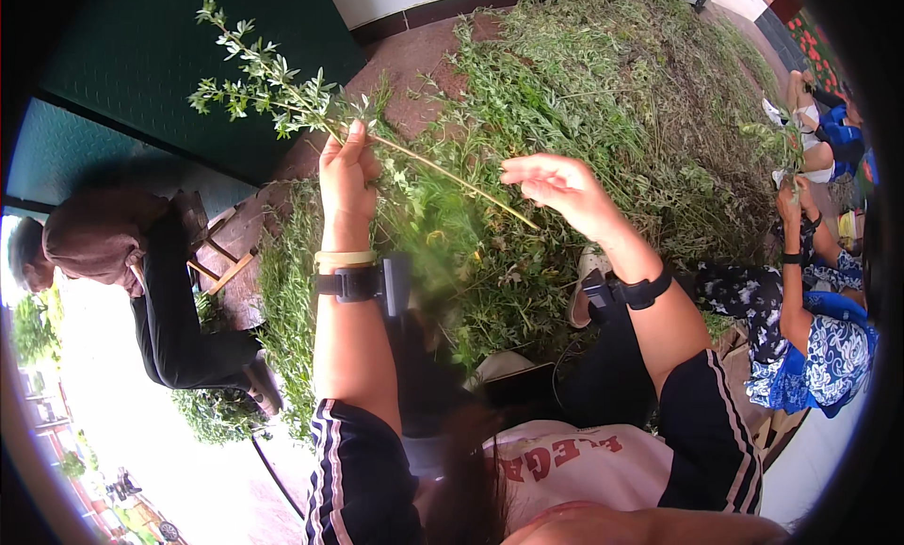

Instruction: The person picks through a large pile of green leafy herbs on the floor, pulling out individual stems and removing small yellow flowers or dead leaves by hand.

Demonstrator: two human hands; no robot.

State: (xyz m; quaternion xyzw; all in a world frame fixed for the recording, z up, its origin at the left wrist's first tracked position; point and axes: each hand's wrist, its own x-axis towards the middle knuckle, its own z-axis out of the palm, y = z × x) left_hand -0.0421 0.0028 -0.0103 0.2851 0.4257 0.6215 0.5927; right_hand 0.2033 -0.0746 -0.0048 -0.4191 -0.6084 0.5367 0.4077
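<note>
My left hand (348,178) is closed around a leafy plant stalk (284,97), pinching it between thumb and fingers. The leafy top slants up to the left, and a long, thin, bare stem runs down to the right. My right hand (563,195) is just above that bare lower part, apart from it, with fingers stretched out and the thumb below them; I make out nothing held in it. Beneath both hands spreads a large heap of cut green plants (565,102). Some greenery between my forearms is blurred.
At left, a person in dark clothes (104,239) bends over near a wooden stool (221,260). On the right sit other people; one in a blue patterned top (829,361) holds a plant sprig (783,147). A green metal panel (179,65) stands at upper left.
</note>
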